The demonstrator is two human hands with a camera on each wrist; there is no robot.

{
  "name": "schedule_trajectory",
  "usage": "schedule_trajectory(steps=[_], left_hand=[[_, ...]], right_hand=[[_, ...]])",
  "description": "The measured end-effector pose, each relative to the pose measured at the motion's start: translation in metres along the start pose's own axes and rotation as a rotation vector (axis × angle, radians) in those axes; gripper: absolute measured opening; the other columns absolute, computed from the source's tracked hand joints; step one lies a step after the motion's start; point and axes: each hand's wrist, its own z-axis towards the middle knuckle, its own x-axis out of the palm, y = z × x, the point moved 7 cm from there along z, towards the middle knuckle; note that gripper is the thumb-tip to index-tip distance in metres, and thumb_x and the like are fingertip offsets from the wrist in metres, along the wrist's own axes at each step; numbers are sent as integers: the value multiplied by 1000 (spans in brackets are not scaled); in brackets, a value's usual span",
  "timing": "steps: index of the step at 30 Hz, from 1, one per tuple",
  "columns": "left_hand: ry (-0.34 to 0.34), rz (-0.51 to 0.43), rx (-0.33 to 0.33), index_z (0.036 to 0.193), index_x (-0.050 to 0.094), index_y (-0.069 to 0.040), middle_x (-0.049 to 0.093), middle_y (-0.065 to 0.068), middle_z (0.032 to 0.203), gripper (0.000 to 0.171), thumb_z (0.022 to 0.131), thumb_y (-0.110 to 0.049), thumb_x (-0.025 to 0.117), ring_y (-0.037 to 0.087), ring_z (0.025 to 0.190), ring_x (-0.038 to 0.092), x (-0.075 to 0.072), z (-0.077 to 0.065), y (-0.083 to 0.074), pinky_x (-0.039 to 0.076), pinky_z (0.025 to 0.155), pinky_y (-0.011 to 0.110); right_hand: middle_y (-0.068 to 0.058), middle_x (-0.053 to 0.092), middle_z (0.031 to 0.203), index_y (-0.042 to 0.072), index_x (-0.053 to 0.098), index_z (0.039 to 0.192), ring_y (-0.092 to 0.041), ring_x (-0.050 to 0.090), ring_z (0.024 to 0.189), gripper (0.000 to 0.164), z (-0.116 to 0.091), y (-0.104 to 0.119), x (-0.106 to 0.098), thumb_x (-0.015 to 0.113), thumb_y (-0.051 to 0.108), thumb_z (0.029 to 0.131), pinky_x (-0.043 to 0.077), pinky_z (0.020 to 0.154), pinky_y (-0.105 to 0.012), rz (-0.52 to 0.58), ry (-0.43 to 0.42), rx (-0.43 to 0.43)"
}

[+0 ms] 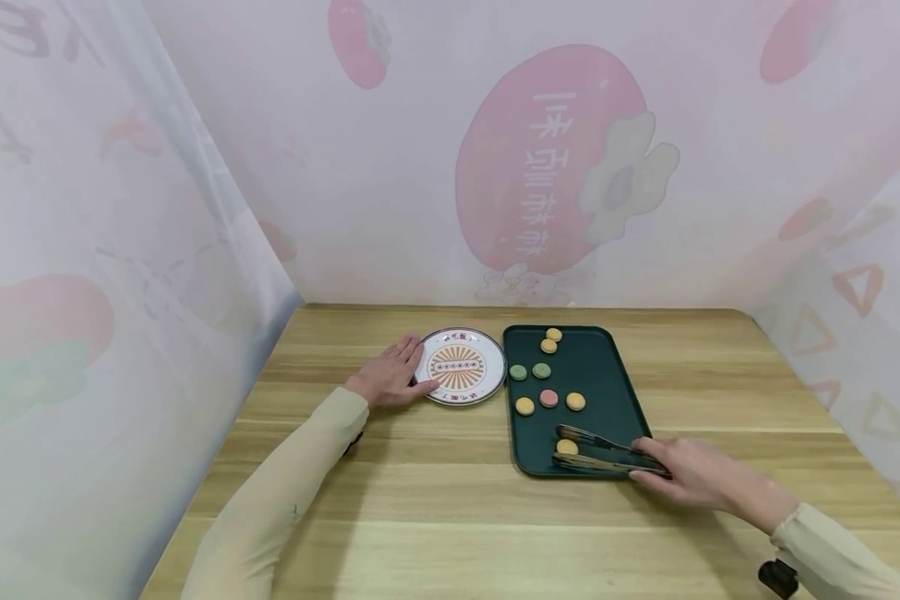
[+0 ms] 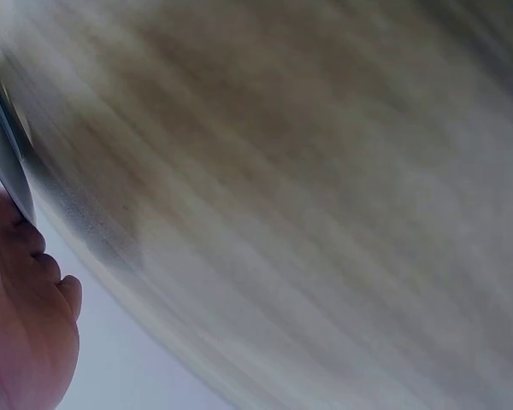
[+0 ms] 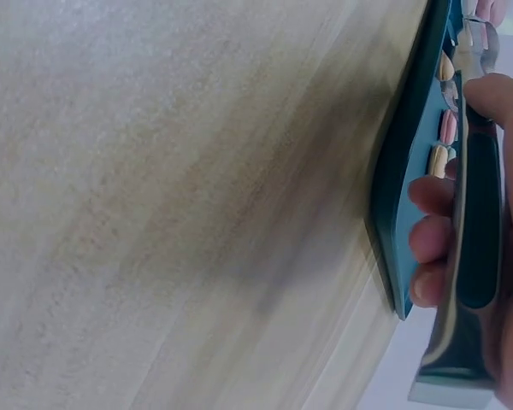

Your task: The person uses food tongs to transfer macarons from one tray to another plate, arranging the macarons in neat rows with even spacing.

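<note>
My right hand (image 1: pixel 693 475) grips a pair of metal tongs (image 1: pixel 607 463) with dark green handle panels. The two tong arms are spread, with their tips on either side of a yellow macaron (image 1: pixel 567 447) near the front of the dark green tray (image 1: pixel 600 375). In the right wrist view, thumb and fingers wrap the tongs (image 3: pixel 479 213). My left hand (image 1: pixel 393 375) rests at the left rim of a round white plate (image 1: pixel 487 367) with an orange ray pattern, its fingers extended and thumb over the edge. The left wrist view shows part of that hand (image 2: pixel 26 307) against the rim.
Two green macarons (image 1: pixel 542 371), a pink macaron (image 1: pixel 548 398) and several more yellow macarons (image 1: pixel 575 402) lie spread over the tray. Plate and tray sit side by side on the wooden table (image 1: pixel 420 517). A printed curtain (image 1: pixel 390 183) stands behind the table.
</note>
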Motion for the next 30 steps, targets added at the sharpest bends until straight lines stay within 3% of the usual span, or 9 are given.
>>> schedule_trajectory(steps=[10,19,26,30], left_hand=[[-2,-5,-1,156,11,3,10,20,165,97,95,-71,29,33,154,7,-1,1,1,14,125,44],[5,-4,0,156,11,2,10,20,164,97,95,-72,29,33,154,8,-3,0,0,15,125,43],[3,0,-1,156,12,3,10,21,164,97,95,-71,29,33,154,8,-4,0,0,15,125,44],[7,0,-2,155,13,3,11,21,164,96,96,-70,31,34,153,9,-3,-1,-1,15,125,44]], right_hand=[[17,59,75,15,63,108,10,40,60,22,-2,4,-1,67,30,94,37,52,-15,-8,-37,-57],[22,53,67,13,64,104,14,38,54,16,2,6,-4,69,21,92,33,47,-8,29,-86,-114],[17,61,70,10,66,108,14,43,56,20,2,4,-2,66,25,95,40,48,-13,41,-46,-79],[18,58,67,11,65,106,13,41,54,17,3,5,-3,65,24,95,39,48,-14,24,-54,-63]])
